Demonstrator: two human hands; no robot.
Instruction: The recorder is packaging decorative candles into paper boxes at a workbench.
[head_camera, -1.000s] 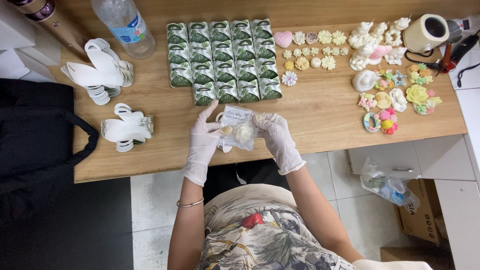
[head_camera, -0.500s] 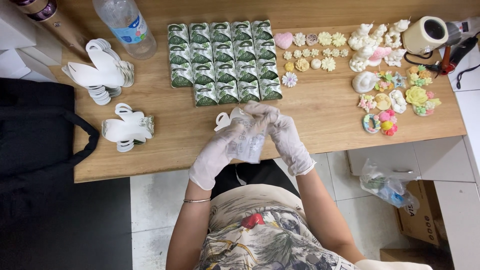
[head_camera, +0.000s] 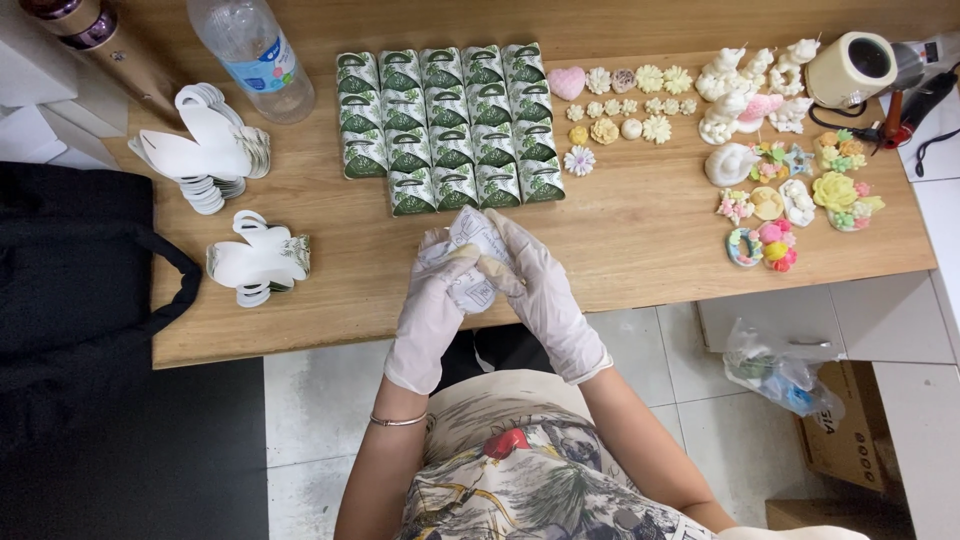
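Both my hands wear thin white gloves and meet over the near edge of the wooden table (head_camera: 640, 230). My left hand (head_camera: 432, 305) and my right hand (head_camera: 540, 290) together grip a small clear plastic bag (head_camera: 470, 262) with a paper label and pale soap pieces inside. The bag is crumpled between the fingers and its contents are mostly hidden. Just beyond the hands stands a block of several folded green-and-white gift boxes (head_camera: 447, 125) in rows.
Two stacks of flat white box blanks (head_camera: 205, 150) (head_camera: 258, 262) lie at left, beside a black bag (head_camera: 80, 290). A water bottle (head_camera: 255, 55) stands at the back. Several flower and animal shaped soaps (head_camera: 760, 160) cover the right side. A tape roll (head_camera: 850, 65) sits far right.
The hands have drawn closer together and folded the bag, which was held flat and open to view a second ago. The left hand now wraps over it.
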